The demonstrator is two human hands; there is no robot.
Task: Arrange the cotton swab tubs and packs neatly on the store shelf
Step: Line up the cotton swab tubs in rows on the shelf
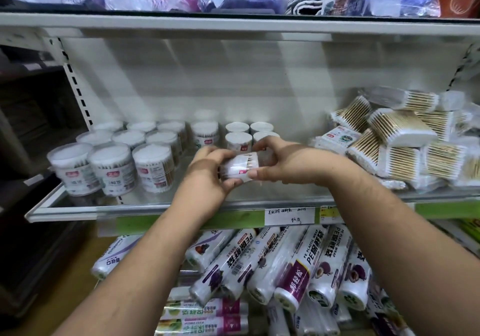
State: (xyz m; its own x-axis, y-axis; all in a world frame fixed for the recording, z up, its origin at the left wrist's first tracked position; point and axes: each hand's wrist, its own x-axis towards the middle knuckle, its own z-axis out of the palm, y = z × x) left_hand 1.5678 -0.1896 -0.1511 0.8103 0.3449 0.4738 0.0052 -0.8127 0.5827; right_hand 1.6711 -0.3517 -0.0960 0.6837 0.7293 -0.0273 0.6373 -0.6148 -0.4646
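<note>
Both hands, left hand [207,170] and right hand [281,161], grip one small cotton swab tub [240,166] sideways above the shelf's [78,205] front edge; left-end tubs [117,153] stand aligned, right-end swab packs [405,140] remain jumbled.

Large cotton swab tubs [114,151] at 9 o'clock on the shelf [78,207]: about ten. Small tubs [249,134] near the centre: four standing, plus one tub [240,169] lying in two hands. Swab packs [400,143] at 3 o'clock: roughly a dozen, piled. Price labels [289,215]: two.
</note>
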